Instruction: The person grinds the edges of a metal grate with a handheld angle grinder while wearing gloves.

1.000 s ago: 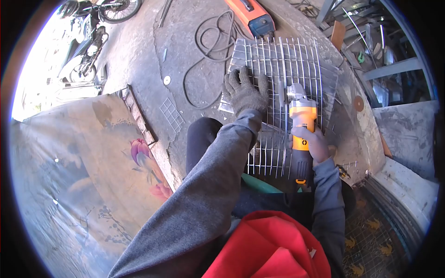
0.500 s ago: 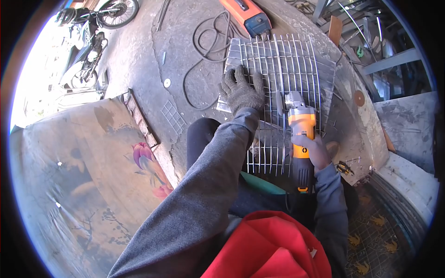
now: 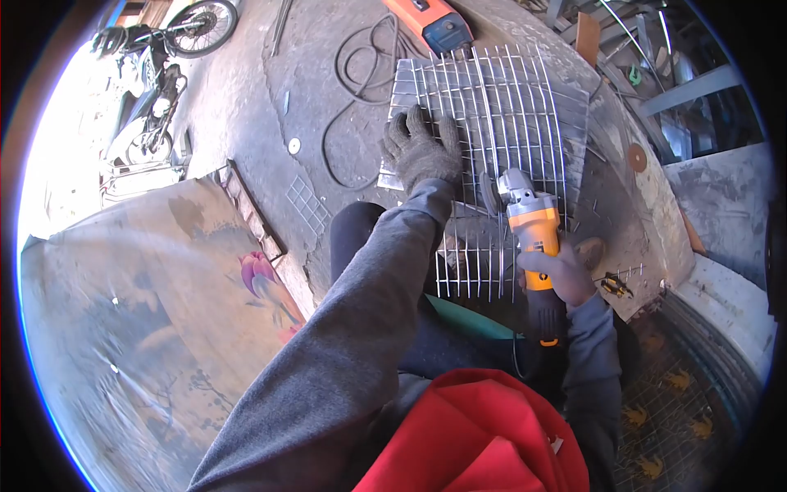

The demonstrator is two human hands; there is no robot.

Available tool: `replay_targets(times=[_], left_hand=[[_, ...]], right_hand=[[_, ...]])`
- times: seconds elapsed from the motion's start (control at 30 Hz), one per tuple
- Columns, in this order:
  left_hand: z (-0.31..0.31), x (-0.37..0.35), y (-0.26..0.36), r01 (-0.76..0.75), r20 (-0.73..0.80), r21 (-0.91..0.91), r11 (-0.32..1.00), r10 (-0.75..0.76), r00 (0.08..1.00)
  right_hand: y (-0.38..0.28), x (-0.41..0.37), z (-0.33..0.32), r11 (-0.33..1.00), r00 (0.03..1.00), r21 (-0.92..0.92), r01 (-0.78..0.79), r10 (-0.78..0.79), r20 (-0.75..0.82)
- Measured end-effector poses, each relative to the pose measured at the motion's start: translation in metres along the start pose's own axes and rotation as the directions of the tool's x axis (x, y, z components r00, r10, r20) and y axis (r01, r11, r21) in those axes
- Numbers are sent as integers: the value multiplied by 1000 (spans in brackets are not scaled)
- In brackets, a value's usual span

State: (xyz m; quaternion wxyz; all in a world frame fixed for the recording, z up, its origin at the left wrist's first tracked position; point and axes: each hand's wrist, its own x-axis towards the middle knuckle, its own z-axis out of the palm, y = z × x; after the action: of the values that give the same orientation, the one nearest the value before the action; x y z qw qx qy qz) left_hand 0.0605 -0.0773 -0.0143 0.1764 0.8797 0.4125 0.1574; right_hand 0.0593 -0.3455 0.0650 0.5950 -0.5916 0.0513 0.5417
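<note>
An angle grinder with an orange body and black rear end is held in my right hand, fingers wrapped round its middle. Its disc stands nearly edge-on at the left of the metal head, over the bars of a wire mesh panel. My left hand, in a grey knitted glove, lies with fingers spread at the left edge of that mesh. Under the mesh is a grey sheet. The lower end of the mesh reaches down near my legs.
An orange machine with a coiled cable stands beyond the mesh. A small mesh offcut and a pale disc lie on the floor at left. Pliers are at right. Metal bars and a motorcycle stand farther off.
The grinder has tilted, its head swinging slightly left and down and its rear end to the right. My left hand stays spread on the mesh; the view has shifted slightly.
</note>
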Motion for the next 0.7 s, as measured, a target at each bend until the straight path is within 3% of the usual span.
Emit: replay_targets(times=[0.13, 0.3, 0.43, 0.53, 0.7], left_hand=[[3, 0, -1, -18, -19, -7, 1000, 17, 1000], [4, 0, -3, -22, -18, 14, 1000, 22, 1000], [3, 0, -3, -17, -14, -7, 1000, 17, 1000], [-1, -1, 1, -19, -8, 58, 998, 19, 1000], [-8, -1, 9, 11, 21, 14, 1000, -11, 1000]], right_hand=[[0, -13, -5, 998, 999, 52, 36, -34, -28], [-11, -20, -15, 974, 969, 185, 128, -83, -233], [-4, -16, -27, 972, 953, 180, 152, -95, -289], [-9, -23, -21, 970, 951, 182, 163, -105, -292], [-5, -20, -25, 971, 960, 166, 175, -130, -249]])
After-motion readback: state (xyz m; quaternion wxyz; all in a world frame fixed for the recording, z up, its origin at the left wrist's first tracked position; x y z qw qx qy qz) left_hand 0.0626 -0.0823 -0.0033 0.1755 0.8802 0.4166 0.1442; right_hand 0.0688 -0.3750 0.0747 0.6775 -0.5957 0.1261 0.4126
